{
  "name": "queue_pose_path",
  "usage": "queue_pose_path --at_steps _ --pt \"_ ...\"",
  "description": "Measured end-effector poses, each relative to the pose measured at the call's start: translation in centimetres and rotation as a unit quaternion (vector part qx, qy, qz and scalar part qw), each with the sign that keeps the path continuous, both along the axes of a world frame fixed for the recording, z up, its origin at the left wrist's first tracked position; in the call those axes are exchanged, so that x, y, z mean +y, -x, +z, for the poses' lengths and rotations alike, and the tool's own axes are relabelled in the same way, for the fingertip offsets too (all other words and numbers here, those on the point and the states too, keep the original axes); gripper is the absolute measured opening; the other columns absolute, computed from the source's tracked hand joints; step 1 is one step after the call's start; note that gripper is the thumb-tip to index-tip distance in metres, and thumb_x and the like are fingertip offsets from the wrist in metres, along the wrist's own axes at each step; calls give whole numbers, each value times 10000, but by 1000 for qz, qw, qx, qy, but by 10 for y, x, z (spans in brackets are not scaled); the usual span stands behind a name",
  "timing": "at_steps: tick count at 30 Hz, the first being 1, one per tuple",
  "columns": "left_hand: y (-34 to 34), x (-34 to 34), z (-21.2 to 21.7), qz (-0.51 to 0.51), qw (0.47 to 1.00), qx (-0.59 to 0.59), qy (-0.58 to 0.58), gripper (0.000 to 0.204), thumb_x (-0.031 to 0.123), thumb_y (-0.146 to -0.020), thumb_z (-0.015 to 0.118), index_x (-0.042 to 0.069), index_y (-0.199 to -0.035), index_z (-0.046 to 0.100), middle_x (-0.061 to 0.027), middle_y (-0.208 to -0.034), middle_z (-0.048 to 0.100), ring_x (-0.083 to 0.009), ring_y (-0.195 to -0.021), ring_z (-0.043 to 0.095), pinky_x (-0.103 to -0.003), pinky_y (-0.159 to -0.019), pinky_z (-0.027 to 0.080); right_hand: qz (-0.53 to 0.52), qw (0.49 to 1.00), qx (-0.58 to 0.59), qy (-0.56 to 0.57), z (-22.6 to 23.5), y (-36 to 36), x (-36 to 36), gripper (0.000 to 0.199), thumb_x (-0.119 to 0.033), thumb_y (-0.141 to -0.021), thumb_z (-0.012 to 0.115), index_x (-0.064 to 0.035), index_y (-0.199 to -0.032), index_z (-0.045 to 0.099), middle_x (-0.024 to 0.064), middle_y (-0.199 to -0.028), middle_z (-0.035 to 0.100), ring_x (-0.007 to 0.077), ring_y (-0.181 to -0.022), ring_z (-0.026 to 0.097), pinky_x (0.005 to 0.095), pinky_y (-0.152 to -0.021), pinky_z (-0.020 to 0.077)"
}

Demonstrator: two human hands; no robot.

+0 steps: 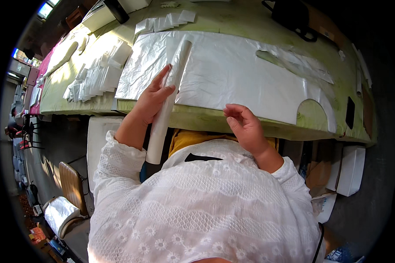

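Observation:
A long white roll (162, 120) of thin plastic film slants over the table's front edge, its upper end on the plastic sheeting and its lower end near my lap. My left hand (154, 94) grips it around the middle, thumb on the near side. Wide white plastic sheeting (224, 70) lies flat across the table, with cut-out handle shapes at its right. My right hand (245, 122) hovers by the table edge, right of the roll, fingers loosely bent and apart, holding nothing.
Folded plastic bags (103, 74) lie in overlapping rows on the green-covered table (237, 22) at left, with more (166, 22) at the back. A black bag (289, 19) sits far right, near a dark phone-like object (350, 112). A chair (70, 188) stands at lower left.

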State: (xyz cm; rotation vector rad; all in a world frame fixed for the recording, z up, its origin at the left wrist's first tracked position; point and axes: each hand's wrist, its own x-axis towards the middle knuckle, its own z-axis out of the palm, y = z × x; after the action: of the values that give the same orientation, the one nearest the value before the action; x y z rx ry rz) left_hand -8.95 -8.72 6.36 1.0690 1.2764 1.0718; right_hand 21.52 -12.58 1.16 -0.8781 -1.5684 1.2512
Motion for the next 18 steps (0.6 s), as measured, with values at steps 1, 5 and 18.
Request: queue_pose_path --at_steps 1,5,18 --pt "-17 -10 6 -31 997 -60 46 705 130 -980 640 206 -1611 333 -78 -1321 580 -149 -1035 603 -310 -935 486 -9 996 62 67 3 6 6 398 -24 -958 634 -21 -1345 541 103 -1216 619 183 -1000 644 311 -891 539" --pt "-50 -33 -9 -117 976 -137 124 687 144 -991 641 206 -1606 342 -86 -1299 605 -182 -1113 607 -317 -963 477 -21 961 129 243 20 8 34 595 -198 -1010 631 -32 -1502 339 125 -1346 501 214 -1155 580 330 -883 547" --pt "-63 -72 12 -269 902 318 -117 524 51 -896 721 103 -1405 610 -203 -1673 211 -374 -1527 283 -403 -1155 368 -67 934 18 352 19 30 83 415 -340 -954 705 -46 -1173 511 88 -988 619 193 -785 641 341 -653 569"
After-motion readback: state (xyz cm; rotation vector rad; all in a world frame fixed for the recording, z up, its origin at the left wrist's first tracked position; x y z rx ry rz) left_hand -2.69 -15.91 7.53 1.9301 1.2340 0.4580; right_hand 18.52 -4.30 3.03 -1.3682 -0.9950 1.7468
